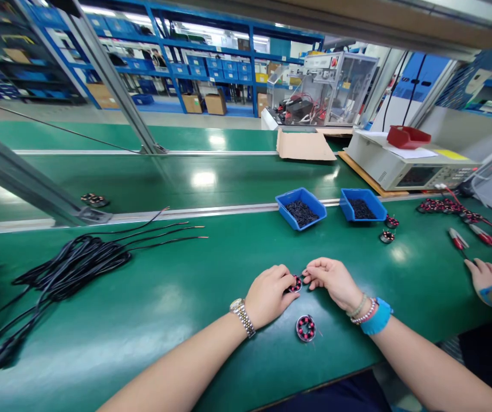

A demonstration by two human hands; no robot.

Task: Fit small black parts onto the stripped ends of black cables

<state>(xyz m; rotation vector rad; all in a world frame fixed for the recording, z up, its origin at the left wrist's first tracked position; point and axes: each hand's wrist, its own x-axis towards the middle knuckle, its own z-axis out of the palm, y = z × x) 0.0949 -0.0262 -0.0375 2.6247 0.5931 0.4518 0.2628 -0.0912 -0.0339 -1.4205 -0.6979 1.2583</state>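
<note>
My left hand (271,294), with a metal watch at the wrist, grips a small round coil part (295,284) with black and pink-red segments on the green table. Just right of it, my right hand (329,280) has thumb and fingertips pinched together beside the part's edge; what they hold is too small to make out. A second round coil part (306,328) lies flat on the table below my hands, a thin wire sticking out at its right. Farther back stand two blue bins, the left bin (301,225) and the right bin (363,217), both holding small black pieces.
Black cables (78,266) lie coiled at the left. Two more coil parts sit beside the right bin. At the right are a bench instrument (404,163), a row of coil parts (443,206), red clips (486,235) and another person's hand (486,276). A metal rail crosses behind the bins.
</note>
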